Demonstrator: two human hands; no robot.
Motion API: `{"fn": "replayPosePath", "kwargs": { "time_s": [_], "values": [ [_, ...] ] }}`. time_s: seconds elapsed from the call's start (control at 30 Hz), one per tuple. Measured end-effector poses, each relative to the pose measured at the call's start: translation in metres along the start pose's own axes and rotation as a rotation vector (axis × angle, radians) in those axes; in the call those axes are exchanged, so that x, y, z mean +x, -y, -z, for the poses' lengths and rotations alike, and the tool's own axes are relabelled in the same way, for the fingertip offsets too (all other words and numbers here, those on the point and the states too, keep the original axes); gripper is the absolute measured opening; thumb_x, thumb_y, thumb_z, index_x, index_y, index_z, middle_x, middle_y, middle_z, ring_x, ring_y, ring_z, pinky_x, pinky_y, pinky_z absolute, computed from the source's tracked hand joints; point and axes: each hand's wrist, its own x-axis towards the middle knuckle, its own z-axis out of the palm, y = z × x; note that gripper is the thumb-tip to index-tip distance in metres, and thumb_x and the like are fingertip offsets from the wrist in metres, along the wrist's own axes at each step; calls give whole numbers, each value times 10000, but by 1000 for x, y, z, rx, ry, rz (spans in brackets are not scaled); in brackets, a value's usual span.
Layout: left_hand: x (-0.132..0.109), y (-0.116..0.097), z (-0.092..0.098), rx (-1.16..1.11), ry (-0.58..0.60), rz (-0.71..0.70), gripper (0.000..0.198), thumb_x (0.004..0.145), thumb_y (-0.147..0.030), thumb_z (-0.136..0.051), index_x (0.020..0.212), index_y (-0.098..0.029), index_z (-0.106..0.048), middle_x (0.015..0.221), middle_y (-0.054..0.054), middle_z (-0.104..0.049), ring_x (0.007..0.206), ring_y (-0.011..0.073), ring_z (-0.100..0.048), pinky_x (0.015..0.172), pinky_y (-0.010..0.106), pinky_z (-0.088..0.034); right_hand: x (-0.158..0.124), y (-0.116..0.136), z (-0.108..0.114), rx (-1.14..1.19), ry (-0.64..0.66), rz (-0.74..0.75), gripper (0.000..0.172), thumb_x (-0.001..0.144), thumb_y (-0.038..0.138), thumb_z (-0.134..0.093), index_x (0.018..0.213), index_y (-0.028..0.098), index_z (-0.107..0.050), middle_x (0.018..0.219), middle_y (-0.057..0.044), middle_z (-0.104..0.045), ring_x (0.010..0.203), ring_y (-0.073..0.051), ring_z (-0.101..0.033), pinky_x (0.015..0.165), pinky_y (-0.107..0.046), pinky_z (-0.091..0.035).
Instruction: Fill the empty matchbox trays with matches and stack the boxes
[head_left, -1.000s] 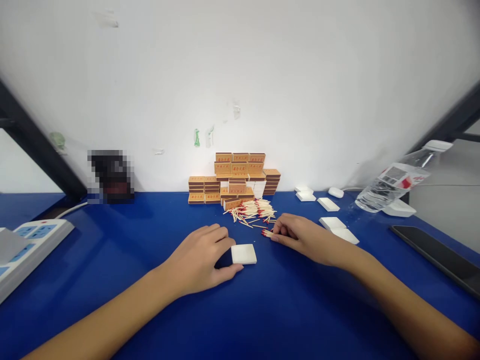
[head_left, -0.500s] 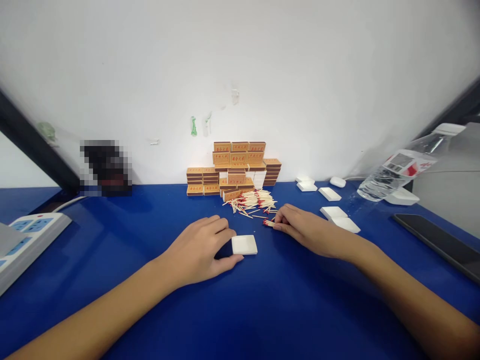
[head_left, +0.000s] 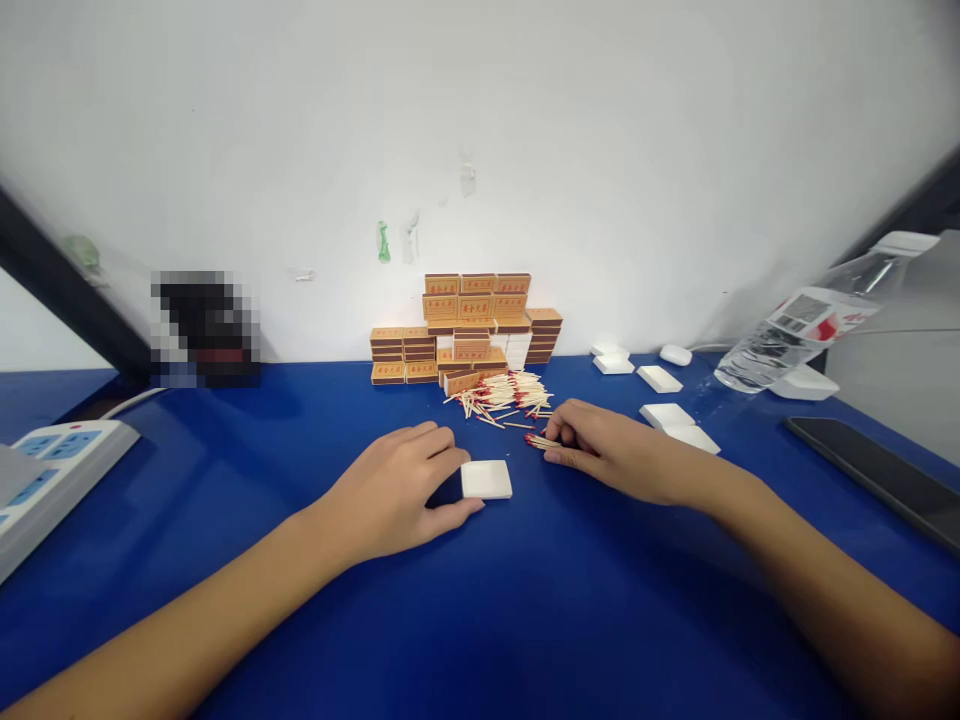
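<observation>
My left hand [head_left: 409, 492] grips the left end of a small white matchbox tray [head_left: 487, 480] lying on the blue table, thumb at the near side and fingers at the far side. The tray's open face is up and it looks bare inside. To its right, my right hand [head_left: 600, 445] is closed, pinching several red-tipped matches [head_left: 540, 441] between thumb and fingers just above the table. Beyond both hands lies a loose heap of matches [head_left: 502, 393]. Behind the heap, orange matchboxes [head_left: 476, 306] stand stacked against the wall.
Right of the stack lie white trays [head_left: 660, 378] and a white oval case [head_left: 676, 355]. A water bottle [head_left: 795, 330] leans at the right, with a black phone [head_left: 877, 475] nearer. A power strip [head_left: 82, 470] sits at the left. A pixelated dark object [head_left: 206, 330] stands by the wall.
The view has tilted slightly, so everything sits a little higher. My right hand keeps its pinch on the matches, which show a bit more; my left hand still grips the tray.
</observation>
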Motion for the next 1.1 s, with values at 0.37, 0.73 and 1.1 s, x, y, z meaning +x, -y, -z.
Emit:
{"fn": "replayPosePath", "kwargs": {
  "time_s": [0.37,0.73,1.1],
  "values": [
    [1,0,-2,-14,7,42,307,992,-433,-674,1121,-160,-727,949,64,-695,885,237,-658,790,392,-549,-3,11,-2,-27,-33,38,363,1087,504,-397,947,223,-578,1009,-100,-673,843,-234,-626,774,-378,-480],
    [6,-9,-6,-85,11,72,273,949,-421,-725,1053,-169,-732,939,59,-691,891,239,-635,796,398,-544,-5,52,-39,-403,-114,349,120,1088,183,-490,1019,172,-588,1038,-100,-666,767,-205,-629,667,-337,-445],
    [4,-6,-6,-52,-9,56,301,977,-452,-694,1083,-172,-717,947,61,-693,892,236,-646,798,384,-545,-12,53,-13,-96,-69,241,100,1059,317,-567,1077,227,-609,1081,-72,-698,864,-210,-657,733,-341,-465]
  ]
}}
